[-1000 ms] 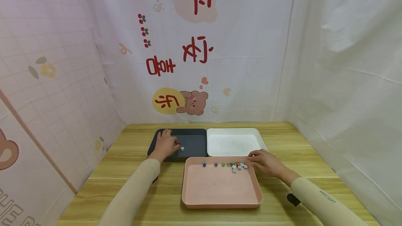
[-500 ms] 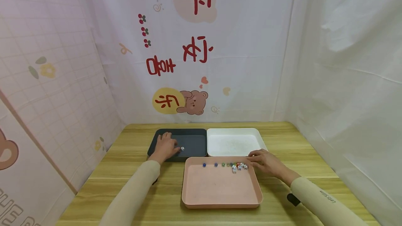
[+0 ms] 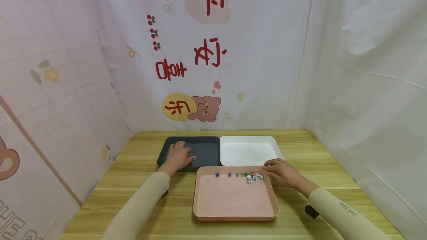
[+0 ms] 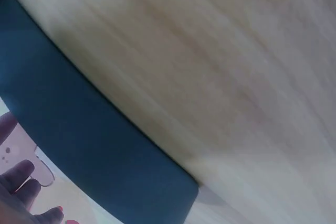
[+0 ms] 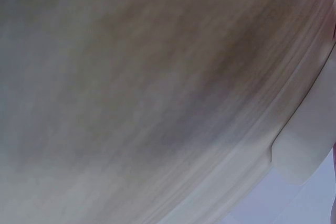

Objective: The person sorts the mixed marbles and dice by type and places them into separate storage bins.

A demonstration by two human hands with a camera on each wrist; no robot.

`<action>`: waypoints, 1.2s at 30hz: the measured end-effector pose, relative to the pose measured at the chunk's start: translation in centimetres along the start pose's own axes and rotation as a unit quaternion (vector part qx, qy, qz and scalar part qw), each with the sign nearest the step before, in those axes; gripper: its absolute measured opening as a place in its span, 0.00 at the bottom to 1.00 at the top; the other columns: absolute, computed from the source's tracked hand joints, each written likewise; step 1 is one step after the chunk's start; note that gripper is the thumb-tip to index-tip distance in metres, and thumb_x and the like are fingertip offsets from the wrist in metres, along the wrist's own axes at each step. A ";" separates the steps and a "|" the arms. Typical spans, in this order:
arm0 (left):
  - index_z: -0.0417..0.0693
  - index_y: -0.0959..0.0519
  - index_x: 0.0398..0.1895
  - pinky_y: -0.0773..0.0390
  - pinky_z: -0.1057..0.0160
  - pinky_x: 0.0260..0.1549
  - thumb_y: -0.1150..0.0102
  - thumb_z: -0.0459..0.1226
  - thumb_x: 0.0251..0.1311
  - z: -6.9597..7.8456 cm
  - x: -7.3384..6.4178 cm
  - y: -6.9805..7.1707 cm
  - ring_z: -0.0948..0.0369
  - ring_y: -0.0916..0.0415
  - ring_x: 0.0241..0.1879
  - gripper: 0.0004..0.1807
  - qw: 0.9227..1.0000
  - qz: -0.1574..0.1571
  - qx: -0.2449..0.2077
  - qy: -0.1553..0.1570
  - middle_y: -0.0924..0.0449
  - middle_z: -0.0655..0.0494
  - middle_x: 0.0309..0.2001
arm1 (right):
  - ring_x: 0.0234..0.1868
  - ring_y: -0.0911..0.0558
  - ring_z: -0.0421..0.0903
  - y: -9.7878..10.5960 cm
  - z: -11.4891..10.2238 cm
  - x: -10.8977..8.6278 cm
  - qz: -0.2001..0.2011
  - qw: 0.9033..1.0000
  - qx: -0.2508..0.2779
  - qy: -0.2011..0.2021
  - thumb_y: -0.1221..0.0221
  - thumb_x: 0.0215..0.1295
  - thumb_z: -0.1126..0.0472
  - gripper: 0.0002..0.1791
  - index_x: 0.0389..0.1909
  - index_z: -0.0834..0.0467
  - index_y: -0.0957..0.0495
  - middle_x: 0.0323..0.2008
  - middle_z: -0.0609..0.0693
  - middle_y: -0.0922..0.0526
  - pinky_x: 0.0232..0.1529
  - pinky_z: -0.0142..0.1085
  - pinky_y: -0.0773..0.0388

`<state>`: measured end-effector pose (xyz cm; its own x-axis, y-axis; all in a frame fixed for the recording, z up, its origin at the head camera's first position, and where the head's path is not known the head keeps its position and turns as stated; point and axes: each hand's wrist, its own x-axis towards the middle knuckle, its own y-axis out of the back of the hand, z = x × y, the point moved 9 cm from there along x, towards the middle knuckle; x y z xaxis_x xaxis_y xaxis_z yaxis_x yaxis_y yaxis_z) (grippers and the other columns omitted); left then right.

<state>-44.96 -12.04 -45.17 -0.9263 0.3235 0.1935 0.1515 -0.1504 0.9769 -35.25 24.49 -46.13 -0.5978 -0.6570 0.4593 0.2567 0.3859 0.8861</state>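
Observation:
My left hand (image 3: 178, 156) is over the left part of the dark tray (image 3: 211, 163), fingers spread and loosely bent. By its thumb lie a white die (image 3: 194, 157) and, just below, a red die (image 3: 190, 163). In the left wrist view, fingers (image 4: 21, 174) show past the dark tray wall (image 4: 100, 129). My right hand (image 3: 283, 171) rests at the far right corner of the pink tray (image 3: 233, 219), beside the white tray (image 3: 251, 151). Several dice (image 3: 254, 177), white and red, sit in the pink tray near it. The right wrist view barely shows this hand.
Small blue beads (image 3: 217, 175) and green ones (image 3: 237, 175) line the pink tray's far side. All three trays stand close together on the wooden table (image 3: 300, 210). A printed white cloth (image 3: 267, 66) hangs behind and at both sides.
My left hand has shifted slightly within the dark tray. The red die, first by the fingertips above the white die, then hidden, now shows below it. The right hand stays put.

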 end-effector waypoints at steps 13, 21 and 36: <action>0.48 0.17 0.55 0.38 0.36 0.62 0.36 0.51 0.63 2.3 -2.3 0.6 0.39 0.37 0.66 0.22 0.993 0.006 -0.068 -0.100 0.32 0.37 0.65 | 0.48 0.20 0.53 0.0 0.1 0.0 -0.004 1.000 0.005 -0.006 0.35 0.64 0.63 0.13 0.49 0.60 0.14 0.47 0.53 0.17 0.46 0.50 0.22; 0.47 0.20 0.60 0.49 0.33 0.66 0.37 0.53 0.63 3.2 -4.1 0.5 0.42 0.38 0.68 0.28 0.983 -0.036 -0.119 -0.136 0.34 0.40 0.68 | 0.49 0.20 0.54 -0.1 0.3 0.0 -0.015 1.000 0.015 -0.022 0.36 0.66 0.63 0.14 0.50 0.61 0.15 0.48 0.53 0.17 0.47 0.50 0.22; 0.51 0.24 0.66 0.40 0.33 0.63 0.37 0.60 0.59 3.7 -7.2 -0.6 0.40 0.41 0.69 0.36 0.968 -0.093 -0.128 -0.193 0.37 0.43 0.70 | 0.48 0.20 0.53 0.0 0.1 0.0 -0.007 1.000 0.005 -0.017 0.35 0.64 0.63 0.13 0.49 0.60 0.14 0.47 0.53 0.17 0.46 0.50 0.22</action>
<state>-37.07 -10.82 -46.78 -0.7232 0.6856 0.0831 -0.1422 -0.2655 0.9536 -35.34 24.60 -46.13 -0.6259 -0.6404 0.4450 0.2410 0.3839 0.8914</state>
